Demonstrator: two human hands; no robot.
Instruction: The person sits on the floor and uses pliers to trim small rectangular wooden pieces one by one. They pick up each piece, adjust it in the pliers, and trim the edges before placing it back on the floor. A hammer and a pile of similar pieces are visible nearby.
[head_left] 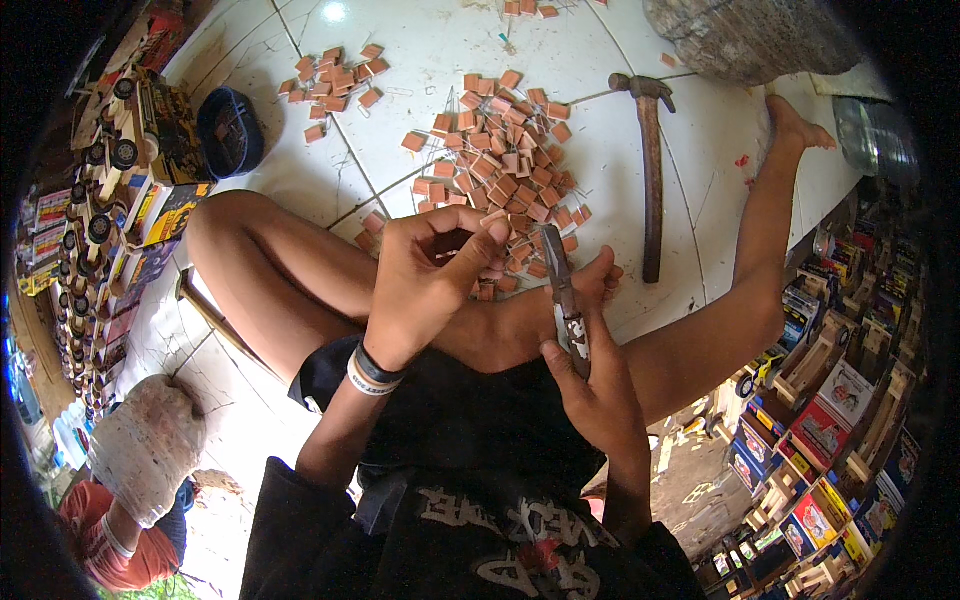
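Terracotta-coloured small blocks [505, 160] lie in a loose heap on the white tiled floor [420, 60], many with thin wire pins sticking out; a smaller scatter of the same pieces [338, 78] sits further off to the left.

Head view: the person sits on the floor, legs spread around the heap. The left hand [425, 275] is curled, thumb and fingertips pinched together over something small at the near edge of the heap; what it pinches is too small to tell. A striped wristband [372, 372] sits on that wrist. The right hand [590, 375] is closed around the handles of a pair of pliers [563, 295], whose nose points up toward the left hand's fingertips, just beside them.

A hammer [650, 170] with a worn wooden handle lies on the tiles right of the heap, head away from the person. A dark blue bowl [232, 130] stands at far left. Wooden toy trucks [110, 140] line the left edge; more boxed wooden toys [830, 400] crowd the right. Lower left, another person's gloved hand [150, 440] shows.
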